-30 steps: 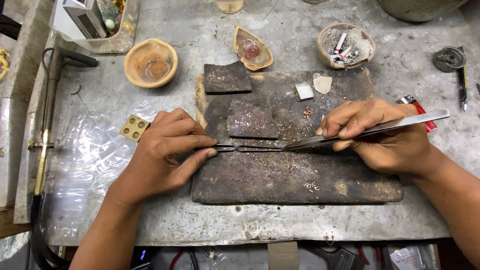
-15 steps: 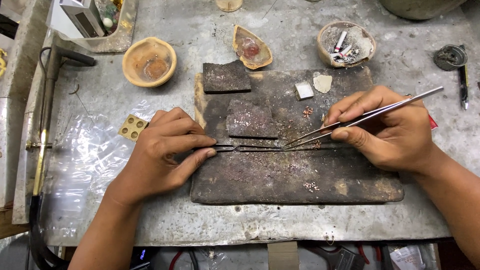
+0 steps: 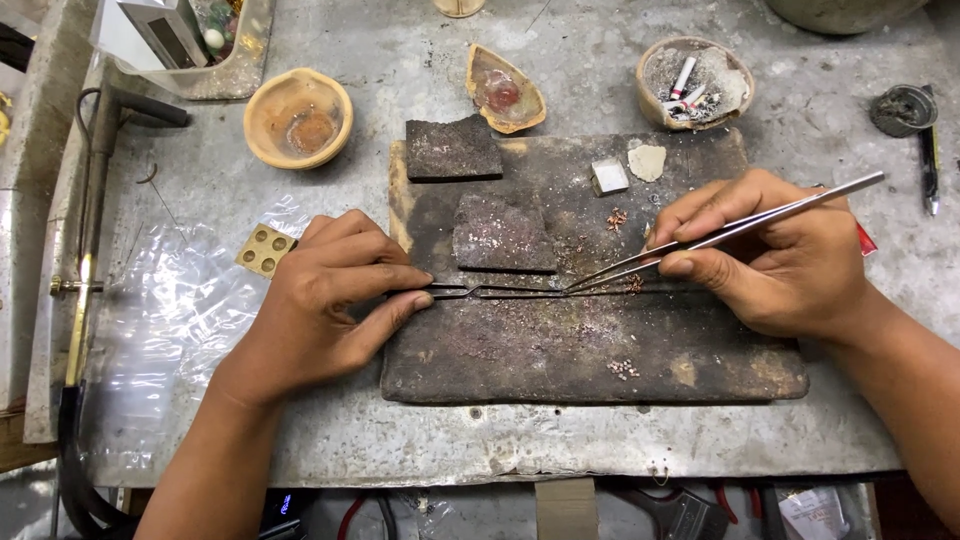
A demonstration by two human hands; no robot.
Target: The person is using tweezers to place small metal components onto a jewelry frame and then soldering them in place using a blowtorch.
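Note:
My left hand (image 3: 325, 300) rests on the left edge of a dark charred soldering board (image 3: 560, 350) and pinches the end of a thin dark wire piece (image 3: 520, 292) that lies flat across the board. My right hand (image 3: 775, 255) holds long steel tweezers (image 3: 720, 235), tips down at the wire near the board's middle. Tiny copper-coloured bits (image 3: 617, 218) lie close to the tweezer tips, with more of these bits (image 3: 622, 369) nearer me. Two smaller charred blocks (image 3: 503, 232) sit on the board above the wire.
An orange clay bowl (image 3: 298, 118), a broken clay dish (image 3: 505, 92) and a bowl of ash with cigarette butts (image 3: 695, 80) stand behind the board. A brass dapping block (image 3: 265, 250) lies on clear plastic at left. A torch and hose (image 3: 85, 270) run along the left edge.
My right hand has tilted the tweezers up, from lying nearly flat to a steeper angle, with the tips staying at the wire. My left hand has kept still.

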